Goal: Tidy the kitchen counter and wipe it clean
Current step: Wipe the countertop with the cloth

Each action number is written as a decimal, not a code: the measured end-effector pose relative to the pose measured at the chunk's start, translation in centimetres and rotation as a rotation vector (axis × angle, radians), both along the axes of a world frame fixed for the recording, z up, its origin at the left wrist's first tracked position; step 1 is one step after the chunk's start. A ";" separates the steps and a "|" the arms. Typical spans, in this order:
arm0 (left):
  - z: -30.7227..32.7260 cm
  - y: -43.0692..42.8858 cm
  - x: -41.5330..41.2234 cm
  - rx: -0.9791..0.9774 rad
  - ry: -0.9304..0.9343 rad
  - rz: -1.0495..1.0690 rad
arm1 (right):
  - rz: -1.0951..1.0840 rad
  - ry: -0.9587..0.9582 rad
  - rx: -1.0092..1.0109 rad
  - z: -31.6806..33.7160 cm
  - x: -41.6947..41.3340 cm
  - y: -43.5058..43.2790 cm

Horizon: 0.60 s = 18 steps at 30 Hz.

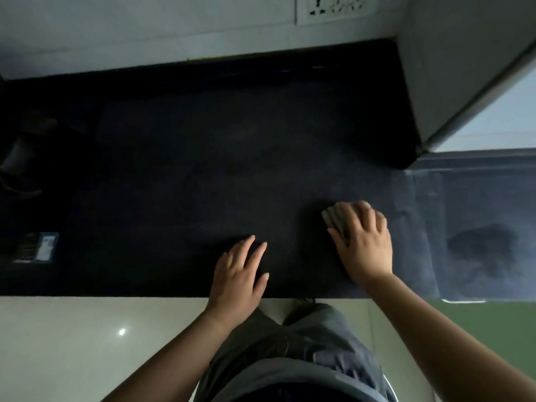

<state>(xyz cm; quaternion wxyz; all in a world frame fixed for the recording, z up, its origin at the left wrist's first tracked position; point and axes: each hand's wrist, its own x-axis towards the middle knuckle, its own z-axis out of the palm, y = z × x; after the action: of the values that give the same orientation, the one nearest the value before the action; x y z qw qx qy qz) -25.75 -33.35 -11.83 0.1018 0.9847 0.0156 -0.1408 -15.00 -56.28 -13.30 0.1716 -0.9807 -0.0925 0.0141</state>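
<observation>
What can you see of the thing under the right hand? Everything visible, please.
Only a small part of the wiping pad shows: a pale grey, ribbed or folded edge that looks like cloth or sponge; which one is unclear. It lies flat on the dark counter, toward its front right. The right hand presses down on it palm-first, fingers spread, covering most of it. The left hand rests apart on the counter and does not touch it.
</observation>
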 end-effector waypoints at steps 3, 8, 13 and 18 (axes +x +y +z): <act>-0.4 -0.6 0.0 0.023 0.018 -0.014 | -0.194 0.035 0.030 0.4 0.8 0.6; -0.6 -0.3 -0.3 0.029 -0.001 -0.045 | -0.111 0.049 0.006 0.4 -2.5 3.4; -0.8 0.1 -0.3 0.016 -0.011 -0.069 | -0.011 0.050 -0.013 0.7 -6.4 1.1; -0.7 0.3 -0.2 0.008 -0.018 -0.072 | -0.120 0.040 -0.090 0.8 -4.5 0.3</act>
<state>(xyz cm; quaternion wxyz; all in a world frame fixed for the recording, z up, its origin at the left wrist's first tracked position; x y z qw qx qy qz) -25.97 -33.05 -12.48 0.0929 0.9863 -0.0201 -0.1351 -19.48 -55.98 -12.45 0.1296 -0.9907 -0.0296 0.0274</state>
